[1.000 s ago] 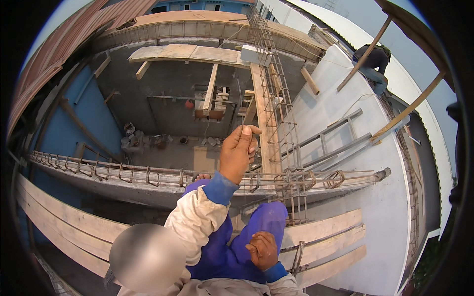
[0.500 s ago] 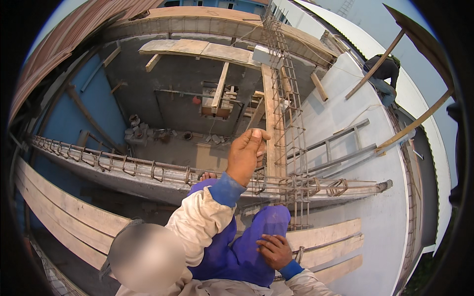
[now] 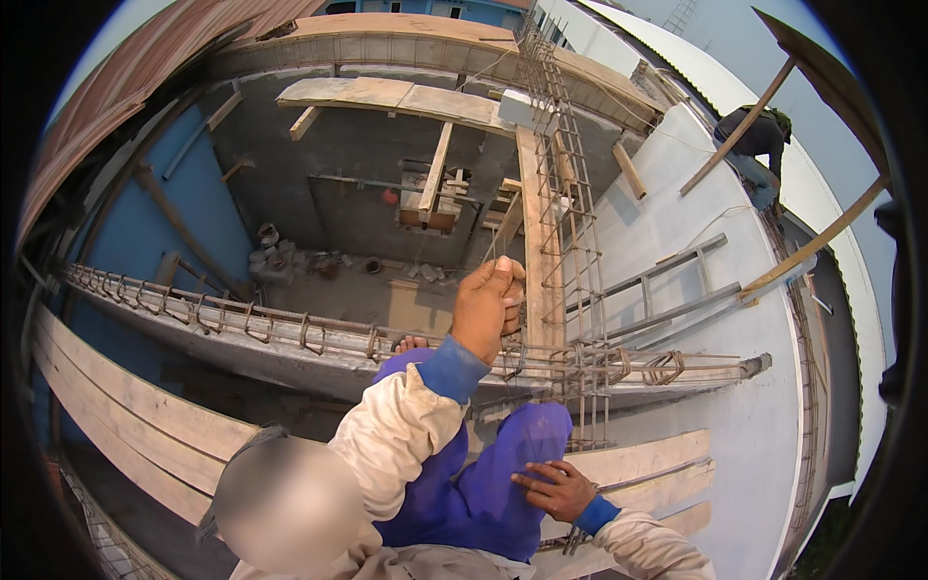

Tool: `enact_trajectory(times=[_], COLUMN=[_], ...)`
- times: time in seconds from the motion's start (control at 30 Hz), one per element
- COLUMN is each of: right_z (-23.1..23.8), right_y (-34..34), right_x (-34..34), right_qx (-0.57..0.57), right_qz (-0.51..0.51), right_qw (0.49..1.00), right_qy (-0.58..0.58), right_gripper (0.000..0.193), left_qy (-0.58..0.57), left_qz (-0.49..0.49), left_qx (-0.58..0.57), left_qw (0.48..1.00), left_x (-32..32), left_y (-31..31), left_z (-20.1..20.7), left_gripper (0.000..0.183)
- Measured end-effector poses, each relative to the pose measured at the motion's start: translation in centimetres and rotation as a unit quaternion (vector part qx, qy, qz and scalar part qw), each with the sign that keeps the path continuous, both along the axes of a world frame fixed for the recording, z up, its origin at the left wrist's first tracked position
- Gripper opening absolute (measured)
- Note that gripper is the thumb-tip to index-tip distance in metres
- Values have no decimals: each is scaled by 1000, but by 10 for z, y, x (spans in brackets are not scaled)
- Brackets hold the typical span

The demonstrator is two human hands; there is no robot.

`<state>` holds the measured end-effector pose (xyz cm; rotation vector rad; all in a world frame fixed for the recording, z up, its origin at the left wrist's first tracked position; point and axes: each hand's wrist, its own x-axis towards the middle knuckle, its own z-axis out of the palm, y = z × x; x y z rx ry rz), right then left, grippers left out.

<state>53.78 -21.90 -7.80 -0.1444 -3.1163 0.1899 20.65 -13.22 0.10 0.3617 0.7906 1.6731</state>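
— Looking down from up here, starting with the largest?
— Taking in a broad pale wall (image 3: pixel 749 329) on the right first, then following a concrete beam (image 3: pixel 261 346) from the left side across toward it, with reinforcing bars (image 3: pixel 307 321) lying along the top.

— Coming to the other steelwork?
— Tracing a long rebar cage (image 3: pixel 565 208) away from the beam toward the top, seeing a wooden plank (image 3: pixel 538 242) just beside it on the left.

— Going smaller?
— Seeing bare boards (image 3: pixel 145 387) at lower left and shorter boards (image 3: pixel 657 454) at lower right, then spotting a person (image 3: pixel 759 140) in a dark top, bending forward, well apart at upper right.

— Wearing what?
— Wearing purple trousers (image 3: pixel 512 454) and pale sleeves (image 3: pixel 411 416).

— Doing what with the left hand (image 3: pixel 488 307)?
— Holding it up in the middle, in line with the beam and the bars, but being unable to tell about contact. Curling the fingers (image 3: pixel 510 298) in and pressing the thumb against them. Being unable to tell, too, about anything thin in that pinch.

— And with the right hand (image 3: pixel 561 491)?
— Resting it palm down on the purple trousers, over the right leg, spreading the fingers loosely and bending them slightly.
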Motion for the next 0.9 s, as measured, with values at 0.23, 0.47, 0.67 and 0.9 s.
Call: enact_trajectory(times=[0.23,0.47,0.67,0.9], right_z=[12,-13,-3,15], right_y=[-4,-35,-77,-35], right_x=[-4,-39,-63,-58], right_qx=[-8,-91,-43,-36], right_qz=[-132,-379,-318,-363], right_qw=[987,918,931,894], right_qy=[87,78,175,261], right_gripper=[14,22,70,22], left_qy=[-56,-48,-16,37], left_qz=[92,201,174,192], left_qx=[-11,-61,-134,-196], left_qw=[994,977,975,961], left_x=[-17,-42,-57,-59], left_y=[6,6,33,121], left_z=[-1,-3,-3,-31], left_gripper=[26,26,26,33])
